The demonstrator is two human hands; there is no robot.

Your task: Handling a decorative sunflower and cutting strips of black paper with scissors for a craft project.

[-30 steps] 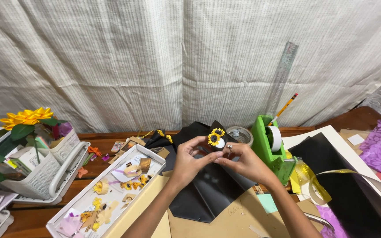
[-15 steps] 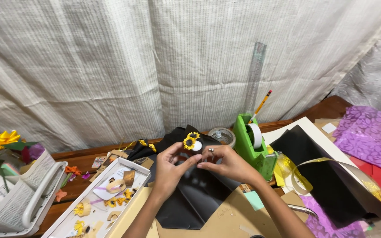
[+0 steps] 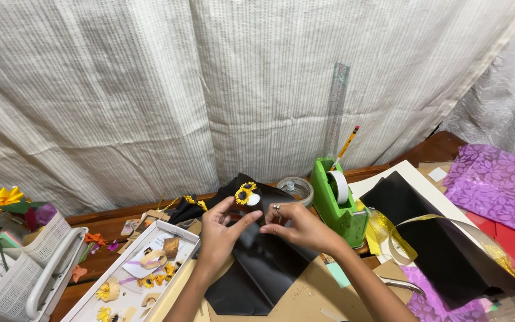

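The wall is covered by a pale ribbed curtain (image 3: 150, 89); a brown wooden table (image 3: 442, 146) is seen below.

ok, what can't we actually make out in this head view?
- Left hand fingertips: how they grip the black sheet, hidden by the fold.
- Small sunflower: glued or loose, too small.
- White tray: near end cut off by the bottom edge.
- Right hand: palm side hidden.

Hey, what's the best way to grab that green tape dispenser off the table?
Grip the green tape dispenser across its narrow body, likely from above at the near end: its side walls are flat, while the tape roll sits exposed up top and stationery stands in the far end.
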